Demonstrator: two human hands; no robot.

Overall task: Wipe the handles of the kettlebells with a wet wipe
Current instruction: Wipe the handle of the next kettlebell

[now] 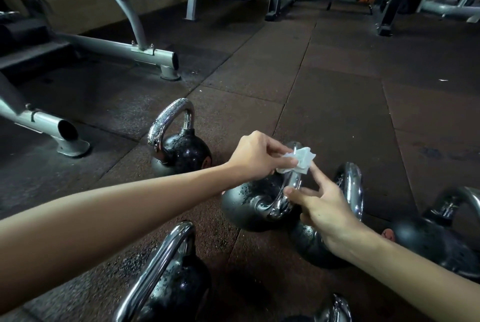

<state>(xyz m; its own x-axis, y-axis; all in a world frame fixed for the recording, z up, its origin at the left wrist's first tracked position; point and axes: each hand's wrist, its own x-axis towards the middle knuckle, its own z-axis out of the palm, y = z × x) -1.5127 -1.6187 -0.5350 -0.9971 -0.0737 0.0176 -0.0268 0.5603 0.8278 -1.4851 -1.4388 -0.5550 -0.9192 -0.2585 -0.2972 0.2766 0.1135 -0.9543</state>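
Head view: my left hand (255,155) reaches in from the left of the frame. Its fingers (279,149) pinch the crumpled wipe (298,162) against the top of the chrome handle (292,184) of the middle kettlebell (246,205), which stands just right of frame centre on the floor (337,88). My right hand (324,210) comes up from the lower right with nothing in it. Its index finger is straight and points up at the wipe's lower edge, its thumb rests on the handle lower down, and the other fingers are loosely bent. I see the handle loop almost edge-on. Its long axis runs from the ball at lower left up toward the upper middle of the frame, top end away from me. The wipe sits at that top end, so the rest of the handle lies below my left fingers, toward the ball and toward me. I judge the left hand nearer the work, and the stroke should follow the loop downward while the right hand steadies it. Other kettlebells (181,150) stand around, one just behind the right hand.
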